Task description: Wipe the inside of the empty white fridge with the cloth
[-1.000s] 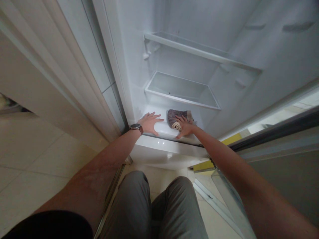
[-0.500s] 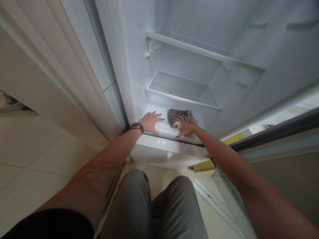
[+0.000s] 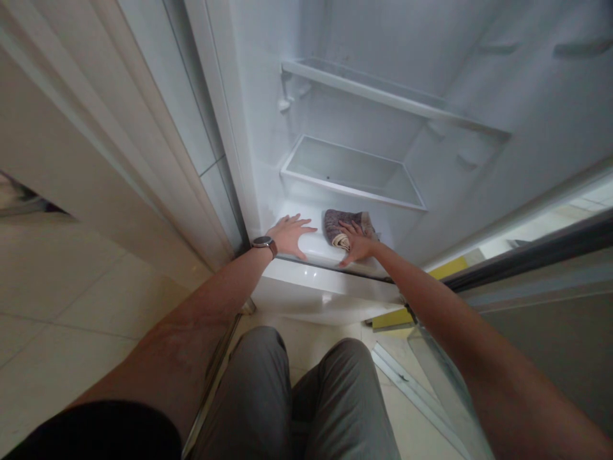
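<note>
head view: right hand (image 3: pixel 358 245) lies spread on folded cloth (image 3: pixel 334 223).

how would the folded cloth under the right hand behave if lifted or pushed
Its folded layers suggest the cloth would likely sag or unroll when lifted. Lying flattish, it probably won't roll far; the glossy fridge floor may let it slide.

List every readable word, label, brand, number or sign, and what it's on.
No readable text anywhere.
Wristwatch: face too small and dark to read.
Folded cloth: no lettering legible.
Lower shelf: a small dark speck, no legible mark.
Yellow panel: no lettering legible.
</note>
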{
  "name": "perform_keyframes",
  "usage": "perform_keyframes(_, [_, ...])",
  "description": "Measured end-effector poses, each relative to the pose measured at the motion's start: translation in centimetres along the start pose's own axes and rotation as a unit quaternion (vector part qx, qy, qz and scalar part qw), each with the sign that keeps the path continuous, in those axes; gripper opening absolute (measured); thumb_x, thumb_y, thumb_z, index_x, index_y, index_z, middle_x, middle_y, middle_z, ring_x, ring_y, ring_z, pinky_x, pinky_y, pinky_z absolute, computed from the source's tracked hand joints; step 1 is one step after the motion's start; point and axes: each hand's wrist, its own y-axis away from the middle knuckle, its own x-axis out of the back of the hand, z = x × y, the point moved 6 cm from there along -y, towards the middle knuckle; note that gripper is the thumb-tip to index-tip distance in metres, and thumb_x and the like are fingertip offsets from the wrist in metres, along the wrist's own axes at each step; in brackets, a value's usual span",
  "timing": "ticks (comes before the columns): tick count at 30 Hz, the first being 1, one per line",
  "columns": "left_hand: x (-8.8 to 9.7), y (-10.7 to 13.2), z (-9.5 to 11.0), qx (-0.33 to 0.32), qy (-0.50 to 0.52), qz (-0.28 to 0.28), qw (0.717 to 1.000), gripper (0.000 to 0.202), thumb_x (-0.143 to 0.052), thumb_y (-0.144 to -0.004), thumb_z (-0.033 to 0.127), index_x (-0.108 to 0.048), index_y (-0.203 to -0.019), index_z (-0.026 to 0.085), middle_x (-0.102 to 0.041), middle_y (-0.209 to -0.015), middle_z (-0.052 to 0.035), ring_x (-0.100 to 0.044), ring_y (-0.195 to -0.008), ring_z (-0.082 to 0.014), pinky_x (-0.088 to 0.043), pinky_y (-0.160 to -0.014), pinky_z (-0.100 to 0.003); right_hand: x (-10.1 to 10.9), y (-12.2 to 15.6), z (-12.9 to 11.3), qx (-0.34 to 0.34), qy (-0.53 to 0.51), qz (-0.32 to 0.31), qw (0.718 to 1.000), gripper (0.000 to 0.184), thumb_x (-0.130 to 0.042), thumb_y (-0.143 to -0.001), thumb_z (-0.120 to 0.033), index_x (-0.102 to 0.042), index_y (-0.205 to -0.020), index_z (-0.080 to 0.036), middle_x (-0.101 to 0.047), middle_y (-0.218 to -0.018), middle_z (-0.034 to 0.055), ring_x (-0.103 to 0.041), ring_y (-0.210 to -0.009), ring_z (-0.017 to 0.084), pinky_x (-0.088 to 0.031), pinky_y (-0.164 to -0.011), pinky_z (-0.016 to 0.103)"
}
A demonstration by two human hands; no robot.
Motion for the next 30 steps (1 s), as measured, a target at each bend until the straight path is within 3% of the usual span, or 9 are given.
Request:
perform_keyframes(14, [0.01, 0.03, 0.0, -0.003, -0.007, 0.004, 1.0, 0.112, -0.077, -0.064, 0.079, -0.041, -0.161, 0.037, -0.024, -0.174, -0.0045, -0.013, -0.16, -0.0423, -0.009, -0.128, -0.062, 0.2, 0.29, -0.25, -0.005, 0.003, 0.0, 1.0, 0.153, -0.085, -0.041, -0.081, -0.01, -0.167, -0.038, 0.004, -0.175, 0.0058, 0.01, -0.158, 0.055, -0.014, -0.114, 0.088])
perform_keyframes(21, [0.18, 0.12, 0.12, -0.002, -0.005, -0.002, 1.0, 0.113, -0.078, -0.064, 0.078, -0.039, -0.162, 0.037, -0.023, -0.174, -0.0039, -0.012, -0.16, -0.0417, -0.008, -0.128, -0.061, 0.36, 0.48, -0.46, -0.009, 0.007, -0.005, 1.0, 0.153, -0.084, -0.041, -0.083, -0.007, -0.167, -0.041, 0.005, -0.175, 0.0025, 0.011, -0.158, 0.053, -0.012, -0.117, 0.086])
perform_keyframes(30, [0.29, 0.22, 0.35, -0.001, -0.004, -0.002, 1.0, 0.113, -0.08, -0.063, 0.076, -0.041, -0.161, 0.036, -0.024, -0.174, -0.0051, -0.012, -0.159, -0.0423, -0.007, -0.128, -0.062, 0.32, 0.35, -0.48, -0.006, 0.015, -0.006, 1.0, 0.151, -0.083, -0.042, -0.082, -0.009, -0.167, -0.04, 0.005, -0.175, 0.0028, 0.009, -0.158, 0.054, -0.016, -0.114, 0.087])
